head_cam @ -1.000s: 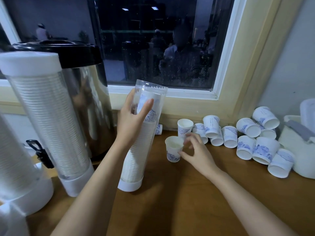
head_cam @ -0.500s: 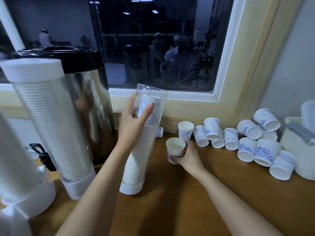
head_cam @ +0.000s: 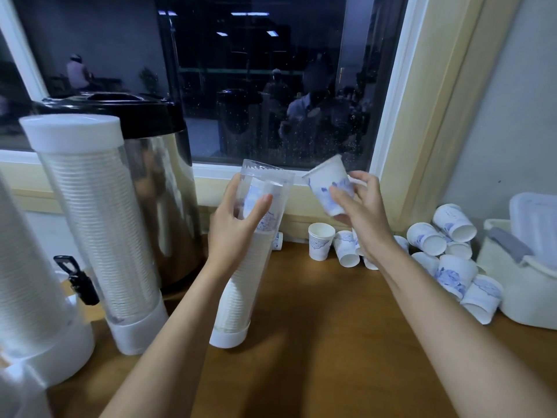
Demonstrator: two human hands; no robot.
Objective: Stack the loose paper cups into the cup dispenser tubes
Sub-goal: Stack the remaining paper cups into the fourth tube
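Under a dark window, a wooden worktop [head_cam: 331,342] carries the evening's restocking job. At the left stands a steel urn [head_cam: 162,206], and just in front of it a capped dispenser tube [head_cam: 99,230] packed full. Nearer the middle an open dispenser tube [head_cam: 238,297] leans toward the window, its white base on the wood.

The left hand [head_cam: 238,227] wraps that open tube high up, thumb across the front, steadying it. The stack inside reaches almost to the grip, with a printed cup above it, below the rim.

The right hand [head_cam: 361,212], down on the worktop half a second ago and closing on an upright cup, now hangs raised just beside the tube's open top. Its fingers and thumb pinch the paper cup [head_cam: 328,182] by its lower body, mouth tilted up and toward the tube.

One more cup is picked and on its way, it seems, with only the drop-in left.

The loose cups [head_cam: 452,267], mostly on their sides, wait along the wall at the right beside a white lidded tub [head_cam: 527,282].
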